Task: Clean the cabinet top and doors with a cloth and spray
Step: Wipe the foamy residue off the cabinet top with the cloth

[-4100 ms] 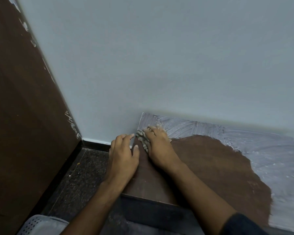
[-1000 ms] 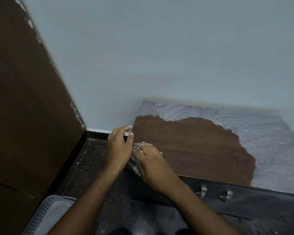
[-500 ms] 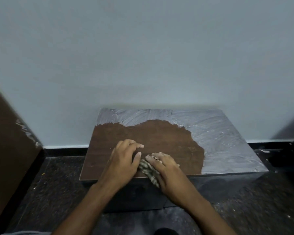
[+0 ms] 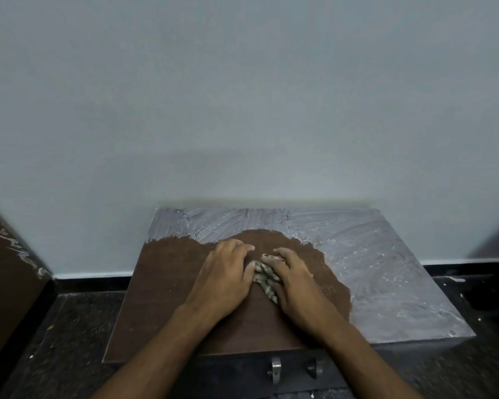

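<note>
head view: low brown wooden cabinet top (image 4: 167, 298) against pale wall (image 4: 242, 96); grey-white film over its back edge and right side. right hand (image 4: 296, 279) presses crumpled striped grey cloth (image 4: 265, 276) near centre, fingers curled over it. left hand (image 4: 228, 276) flat alongside, thumb touching cloth. two metal handles (image 4: 275, 370) below front edge. no writing legible.

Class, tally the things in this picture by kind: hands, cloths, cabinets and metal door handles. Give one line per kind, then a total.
Hands: 2, left hand and right hand
Cloth: 1
Cabinet: 1
Metal door handles: 2
Total: 6
</note>
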Tool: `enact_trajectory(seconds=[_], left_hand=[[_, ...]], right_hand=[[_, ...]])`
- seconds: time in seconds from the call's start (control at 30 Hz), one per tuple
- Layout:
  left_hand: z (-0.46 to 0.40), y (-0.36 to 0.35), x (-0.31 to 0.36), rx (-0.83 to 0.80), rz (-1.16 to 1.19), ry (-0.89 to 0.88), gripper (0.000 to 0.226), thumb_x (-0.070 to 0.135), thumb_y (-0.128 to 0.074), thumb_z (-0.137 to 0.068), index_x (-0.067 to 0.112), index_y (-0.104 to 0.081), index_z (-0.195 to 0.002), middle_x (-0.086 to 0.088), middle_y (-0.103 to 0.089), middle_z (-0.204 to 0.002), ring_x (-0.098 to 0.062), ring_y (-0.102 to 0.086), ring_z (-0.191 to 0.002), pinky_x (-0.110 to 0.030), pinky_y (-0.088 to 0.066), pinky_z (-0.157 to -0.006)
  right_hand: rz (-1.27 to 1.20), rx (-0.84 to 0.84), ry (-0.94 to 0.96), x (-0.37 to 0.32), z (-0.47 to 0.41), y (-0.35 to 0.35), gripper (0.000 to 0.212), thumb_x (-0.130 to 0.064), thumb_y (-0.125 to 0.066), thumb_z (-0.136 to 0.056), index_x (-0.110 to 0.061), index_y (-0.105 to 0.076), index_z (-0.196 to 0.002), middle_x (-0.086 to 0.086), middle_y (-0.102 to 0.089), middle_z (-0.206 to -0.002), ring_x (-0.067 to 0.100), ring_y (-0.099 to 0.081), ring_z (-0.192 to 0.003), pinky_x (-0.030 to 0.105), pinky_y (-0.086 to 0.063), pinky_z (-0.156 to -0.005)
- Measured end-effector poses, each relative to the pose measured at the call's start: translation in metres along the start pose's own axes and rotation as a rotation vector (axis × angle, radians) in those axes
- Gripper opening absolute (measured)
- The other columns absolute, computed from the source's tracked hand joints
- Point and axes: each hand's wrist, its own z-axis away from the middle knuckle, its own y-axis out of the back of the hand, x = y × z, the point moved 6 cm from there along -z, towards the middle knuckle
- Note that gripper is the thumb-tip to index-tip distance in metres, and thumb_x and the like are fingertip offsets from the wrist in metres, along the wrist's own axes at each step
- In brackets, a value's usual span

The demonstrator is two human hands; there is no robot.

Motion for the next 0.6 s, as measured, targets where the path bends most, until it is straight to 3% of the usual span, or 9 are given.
enact_trajectory(seconds=[0.1,0.23,0.4,0.5,0.6], left_hand=[[-0.013,-0.006,-0.008,-0.046,-0.035,-0.019,0.039,0.036,-0.052,-0.1,0.022,-0.054,-0.136,0.008,-0.053,-0.128,-0.011,-0.046,-0.124,-0.032,-0.039,-0.109],[-0.033,-0.011,-0.014,-0.056,-0.063,-0.03,0.04,0.035,-0.054,-0.099,0.021,-0.054,-0.136,0.005,-0.054,-0.127,-0.015,-0.047,-0.122,-0.03,-0.04,-0.106],[-0.058,-0.012,-0.032,-0.045,-0.098,0.022,0.039,0.033,-0.056,-0.097,0.017,-0.056,-0.133,0.0,-0.056,-0.125,-0.021,-0.049,-0.12,-0.038,-0.043,-0.105],[-0.065,-0.013,-0.038,-0.055,-0.071,-0.004,0.039,0.03,-0.056,-0.097,0.019,-0.056,-0.135,0.003,-0.056,-0.125,-0.018,-0.048,-0.12,-0.036,-0.044,-0.104],[-0.07,-0.01,-0.043,-0.042,-0.07,0.006,0.037,0.029,-0.056,-0.097,0.019,-0.057,-0.133,0.002,-0.055,-0.125,-0.018,-0.048,-0.12,-0.033,-0.043,-0.102]], right_hand=[[-0.006,0.089,-0.102,0.03,-0.047,0.01,0.041,-0.042,-0.045,-0.103,-0.031,-0.049,-0.143,-0.001,-0.046,-0.143,0.016,-0.043,-0.132,0.042,-0.041,-0.112],[0.1,0.092,-0.152,0.044,-0.109,0.005,0.044,-0.02,-0.051,-0.101,-0.02,-0.051,-0.145,0.014,-0.047,-0.143,0.035,-0.04,-0.133,0.045,-0.037,-0.113],[0.086,-0.01,0.059,0.023,-0.113,-0.01,0.048,-0.016,-0.053,-0.098,-0.017,-0.05,-0.146,0.013,-0.051,-0.141,0.03,-0.044,-0.13,0.039,-0.036,-0.113],[0.056,0.087,-0.058,0.056,-0.135,0.009,0.042,-0.017,-0.055,-0.099,-0.018,-0.056,-0.14,0.013,-0.05,-0.141,0.03,-0.045,-0.13,0.032,-0.036,-0.11],[0.101,0.192,-0.156,0.057,-0.152,0.009,0.039,-0.02,-0.052,-0.101,-0.019,-0.057,-0.139,0.01,-0.044,-0.143,0.031,-0.04,-0.13,0.04,-0.038,-0.112]])
